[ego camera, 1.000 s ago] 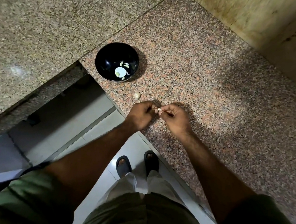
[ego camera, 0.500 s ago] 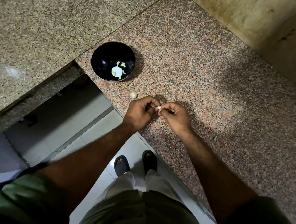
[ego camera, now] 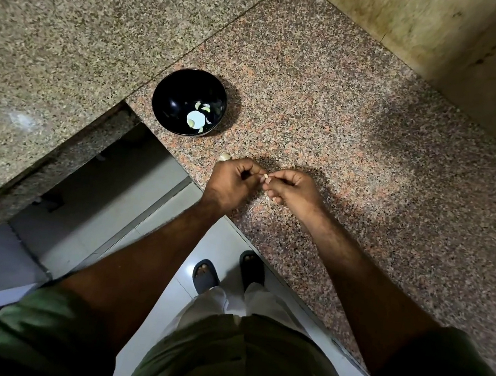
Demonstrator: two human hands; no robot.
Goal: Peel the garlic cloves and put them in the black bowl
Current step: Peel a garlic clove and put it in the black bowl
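hands unmoved; garlic clove (ego camera: 264,176) pinched between left hand (ego camera: 231,182), right hand (ego camera: 295,191).

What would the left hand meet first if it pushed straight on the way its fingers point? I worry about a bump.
Likely the garlic clove pinched between both hands, then the right hand's fingertips.

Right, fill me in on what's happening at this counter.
A person is peeling garlic. The left hand and right hand pinch one small garlic clove between their fingertips above the granite counter. The black bowl already holds a few pale pieces. Another clove lies on the counter between the bowl and the left hand.
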